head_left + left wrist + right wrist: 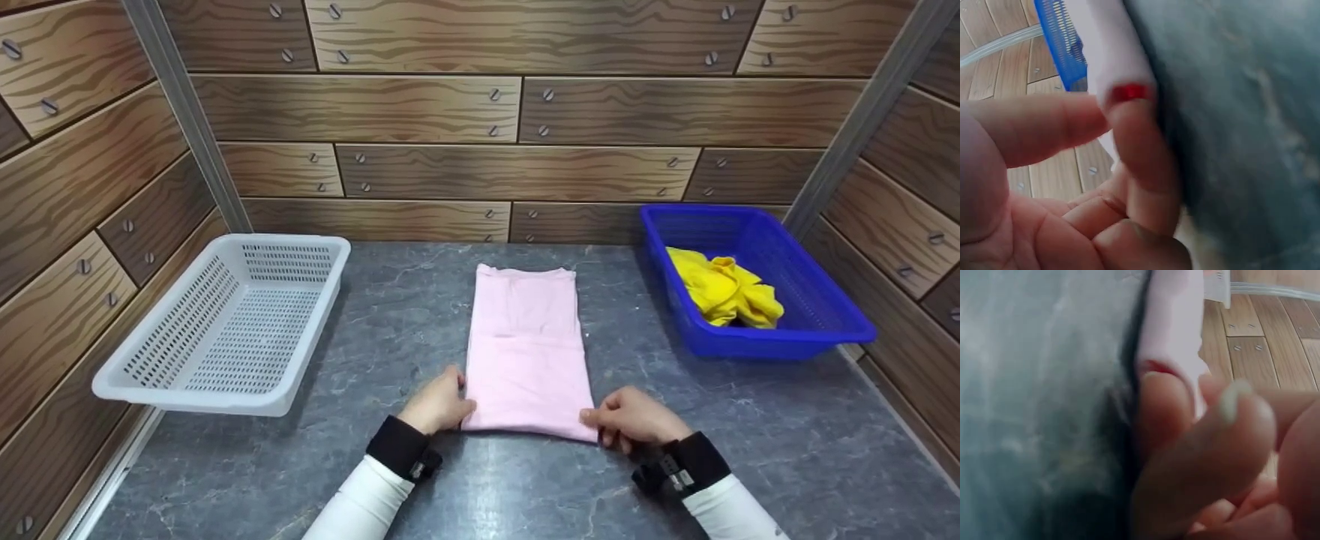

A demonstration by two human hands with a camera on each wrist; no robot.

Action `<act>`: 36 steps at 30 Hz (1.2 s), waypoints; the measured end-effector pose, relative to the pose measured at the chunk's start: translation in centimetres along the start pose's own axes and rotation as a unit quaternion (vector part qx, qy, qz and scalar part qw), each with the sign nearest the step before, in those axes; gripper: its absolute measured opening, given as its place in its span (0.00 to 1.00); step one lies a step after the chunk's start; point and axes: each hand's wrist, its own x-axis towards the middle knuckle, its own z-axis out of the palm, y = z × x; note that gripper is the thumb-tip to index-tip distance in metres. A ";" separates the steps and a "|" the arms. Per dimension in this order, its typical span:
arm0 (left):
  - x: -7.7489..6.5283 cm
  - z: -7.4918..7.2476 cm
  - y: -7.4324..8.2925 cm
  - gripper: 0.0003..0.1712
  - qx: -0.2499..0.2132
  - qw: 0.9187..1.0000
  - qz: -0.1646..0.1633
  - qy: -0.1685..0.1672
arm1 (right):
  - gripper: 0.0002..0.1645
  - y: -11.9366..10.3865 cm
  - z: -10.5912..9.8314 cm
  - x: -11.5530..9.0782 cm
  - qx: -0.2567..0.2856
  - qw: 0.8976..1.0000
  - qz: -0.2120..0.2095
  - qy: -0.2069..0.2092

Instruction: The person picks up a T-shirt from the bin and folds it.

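Observation:
A folded pink garment (529, 352) lies flat on the grey table, its long side running away from me. My left hand (437, 403) pinches its near left corner between thumb and index finger. At the near right corner my right hand (637, 418) does the same, the other fingers curled beneath. Close up in the left wrist view, the edge of the pink garment (1117, 45) sits between finger and thumb, with a red spot inside the fold. The right wrist view shows a fingertip tucked into the folded edge of the pink garment (1171, 326).
To the left stands a white perforated basket (311, 330) with nothing in it. A blue basket (780, 341) at the right holds a crumpled yellow cloth (724, 289). Wood-patterned walls (510, 172) enclose the grey marbled table (405, 300) at the back and sides.

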 end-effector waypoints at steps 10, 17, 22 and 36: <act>0.3 -0.6 -0.9 0.20 -0.058 0.990 0.080 -0.098 | 0.23 4.1 -0.8 2.4 -0.018 0.999 -0.028 -0.023; -0.3 -0.6 -0.3 0.16 -0.007 0.993 0.074 -0.089 | 0.23 4.0 -0.3 2.6 -0.083 0.997 -0.003 0.008; -1.3 -0.8 0.4 0.14 0.036 0.995 0.066 -0.059 | 0.26 3.4 0.0 2.4 -0.126 0.992 -0.001 0.030; -3.4 5.3 4.8 0.21 0.293 0.923 0.250 -0.004 | 0.44 -8.2 7.5 -4.6 -0.276 0.925 -0.246 0.085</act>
